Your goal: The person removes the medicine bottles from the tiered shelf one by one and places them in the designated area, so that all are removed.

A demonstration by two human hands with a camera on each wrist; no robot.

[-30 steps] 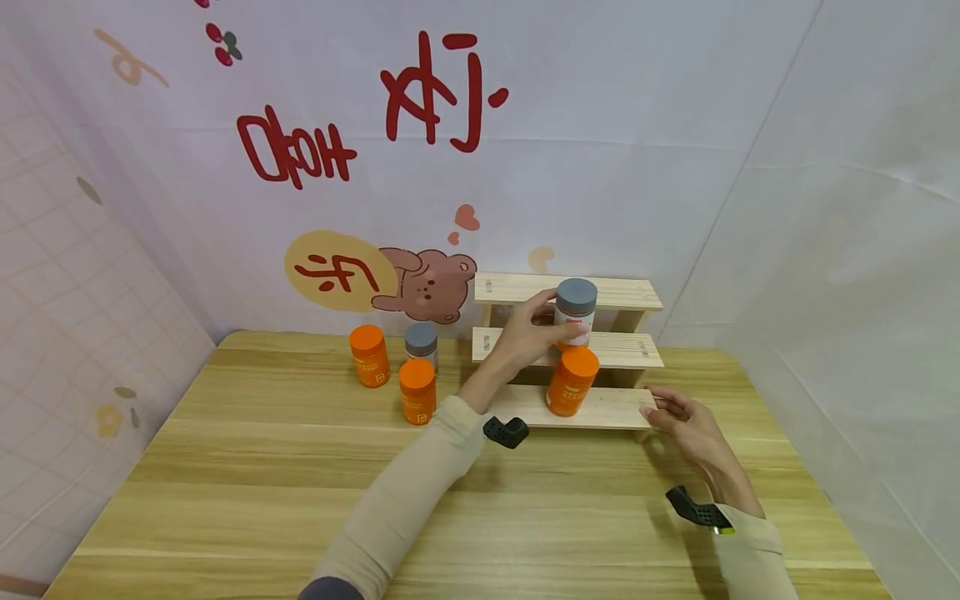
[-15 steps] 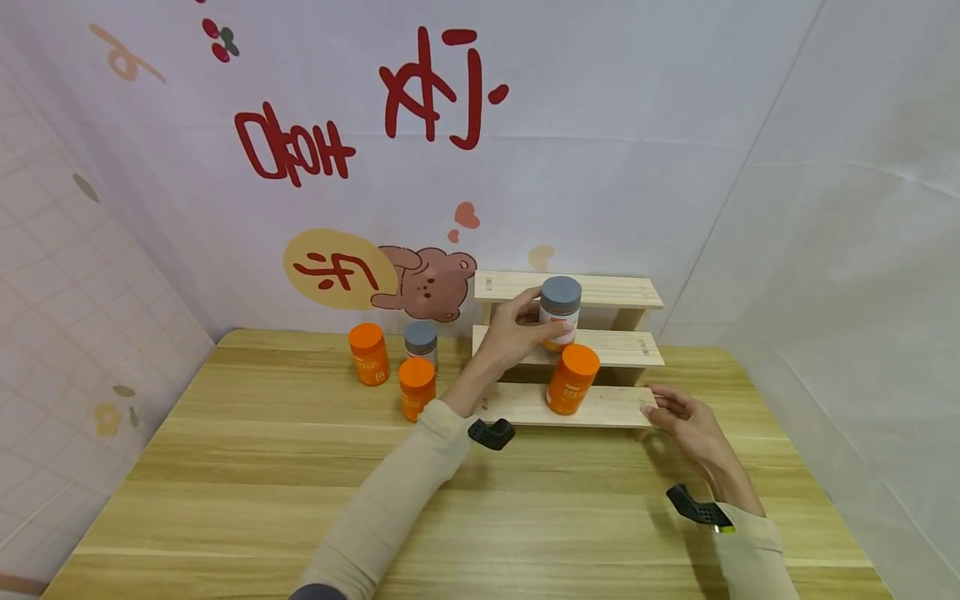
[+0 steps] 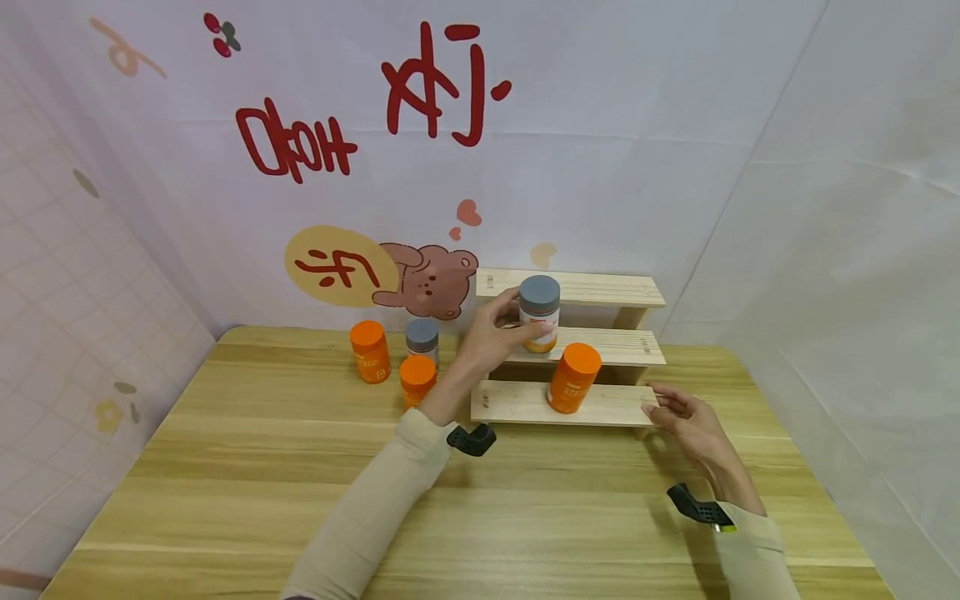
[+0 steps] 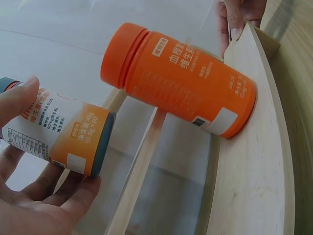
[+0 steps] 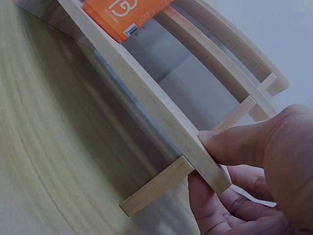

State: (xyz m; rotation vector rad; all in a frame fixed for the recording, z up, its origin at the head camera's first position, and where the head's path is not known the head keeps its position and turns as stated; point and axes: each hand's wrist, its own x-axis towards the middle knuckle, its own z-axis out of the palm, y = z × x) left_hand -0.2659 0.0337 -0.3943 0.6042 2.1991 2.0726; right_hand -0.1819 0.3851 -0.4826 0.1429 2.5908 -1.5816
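Note:
My left hand [image 3: 491,337] grips a supplement bottle [image 3: 539,317] with a grey lid and a white-and-orange label, thumb on one side and fingers on the other. It is held upright over the middle tier of a three-tier wooden shelf [image 3: 517,402]; whether its base touches the board, I cannot tell. On the lowest tier stands an orange bottle [image 4: 181,78], in front and to the right of the held one. At that tier's right end, my right hand [image 5: 259,171] pinches the board's corner, thumb on top and fingers below.
Left of the shelf, two orange bottles [image 3: 370,354] and a grey-lidded bottle [image 3: 422,337] stand on the wooden table [image 3: 225,467]; my left forearm partly covers the nearer orange one. A printed white backdrop [image 3: 615,150] rises right behind the shelf.
My left hand has carried the grey-lidded bottle leftward along the middle tier, past the orange bottle in front. The right hand has stayed at the shelf's end.

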